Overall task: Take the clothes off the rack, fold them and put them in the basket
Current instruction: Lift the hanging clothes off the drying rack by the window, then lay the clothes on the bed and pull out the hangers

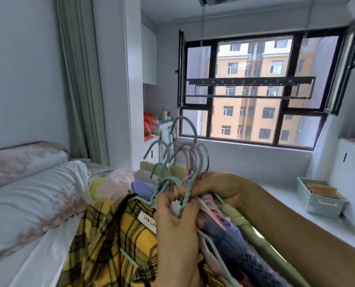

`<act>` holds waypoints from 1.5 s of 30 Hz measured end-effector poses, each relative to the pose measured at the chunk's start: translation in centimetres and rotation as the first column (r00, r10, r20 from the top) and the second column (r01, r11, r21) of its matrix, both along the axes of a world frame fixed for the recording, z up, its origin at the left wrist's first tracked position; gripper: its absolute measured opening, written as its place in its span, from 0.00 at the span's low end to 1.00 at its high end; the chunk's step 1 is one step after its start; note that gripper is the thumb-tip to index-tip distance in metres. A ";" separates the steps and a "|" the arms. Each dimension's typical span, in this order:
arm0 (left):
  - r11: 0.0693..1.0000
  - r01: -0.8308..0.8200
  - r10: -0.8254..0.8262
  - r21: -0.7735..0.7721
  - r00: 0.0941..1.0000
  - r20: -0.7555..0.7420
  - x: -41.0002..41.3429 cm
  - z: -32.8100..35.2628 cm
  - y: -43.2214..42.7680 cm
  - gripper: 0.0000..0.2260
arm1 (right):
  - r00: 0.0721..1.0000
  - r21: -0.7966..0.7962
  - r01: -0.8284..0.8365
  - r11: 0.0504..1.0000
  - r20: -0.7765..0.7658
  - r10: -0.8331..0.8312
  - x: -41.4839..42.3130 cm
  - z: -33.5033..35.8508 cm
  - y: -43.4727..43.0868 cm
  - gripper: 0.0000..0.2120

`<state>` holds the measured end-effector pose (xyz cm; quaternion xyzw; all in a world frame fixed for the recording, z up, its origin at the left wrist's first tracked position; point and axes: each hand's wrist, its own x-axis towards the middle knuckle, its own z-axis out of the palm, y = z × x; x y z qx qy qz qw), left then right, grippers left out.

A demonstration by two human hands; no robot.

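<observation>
- My left hand (pixel 175 222) is curled round the necks of a bundle of hangers (pixel 178 162), green, pink and grey, their hooks fanning upward in front of me.
- My right hand (pixel 216 187) comes in from the right and its fingers pinch the same cluster of hanger necks, just behind the left hand.
- The clothes hang from these hangers, bunched against my arms: a yellow plaid shirt (pixel 110 241) with a white label at its collar lies lowest and to the left, and a dark blue knit piece (pixel 234 245) with pink and lilac garments beside it sits under my right forearm.
- The drying rack (pixel 249 81) is a dark bar hanging on cables in front of the window (pixel 253 90), with nothing hung on it.
- The bed (pixel 37 204) is at my left, with pillows and a pale quilt.
- A pale green basket (pixel 319 201) stands on the white ledge at the right, well apart from the clothes, with some brown items inside.
</observation>
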<state>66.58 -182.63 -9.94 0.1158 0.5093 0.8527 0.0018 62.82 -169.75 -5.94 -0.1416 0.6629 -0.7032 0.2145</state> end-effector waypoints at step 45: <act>0.590 0.742 -0.137 -0.317 0.480 0.867 -39.5 -52.6 22.3 0.24 | 0.550 0.833 0.457 0.311 0.009 -0.835 -24.5 -55.2 21.0 0.35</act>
